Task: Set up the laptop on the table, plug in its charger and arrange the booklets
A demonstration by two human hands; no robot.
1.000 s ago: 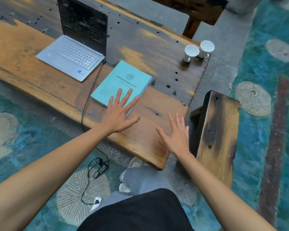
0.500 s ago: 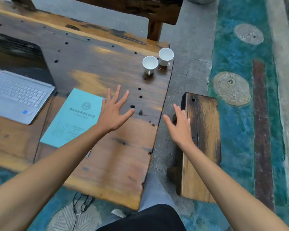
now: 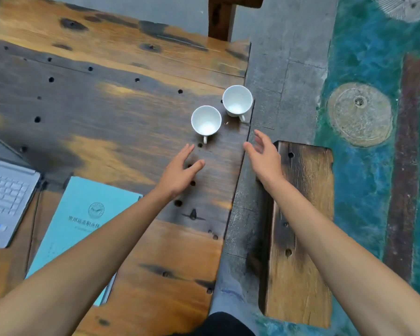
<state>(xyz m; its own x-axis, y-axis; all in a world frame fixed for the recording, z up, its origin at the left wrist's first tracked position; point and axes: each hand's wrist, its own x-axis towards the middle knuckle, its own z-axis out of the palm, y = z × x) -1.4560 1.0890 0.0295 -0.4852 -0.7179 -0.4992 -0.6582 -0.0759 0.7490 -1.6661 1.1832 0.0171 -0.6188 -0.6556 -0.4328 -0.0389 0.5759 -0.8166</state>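
Observation:
A silver laptop [image 3: 5,197] lies open at the left edge of the wooden table [image 3: 107,112], only its keyboard corner in view. A teal booklet [image 3: 83,221] lies flat beside it, partly under my left forearm. My left hand [image 3: 180,173] hovers open over the table just below the nearer of two white cups [image 3: 206,122]. My right hand [image 3: 264,158] is open at the table's right edge, below the farther cup [image 3: 237,101]. Neither hand holds anything. The charger is out of view.
A low wooden bench [image 3: 301,226] stands right of the table, across a narrow gap of grey stone floor [image 3: 277,69]. Teal painted floor with round stone discs [image 3: 360,113] lies further right. Another wooden leg [image 3: 221,18] stands behind the table.
Both hands have moved away from the booklet toward the two cups at the table's right end. The view has swung right, so the laptop now sits at the left edge.

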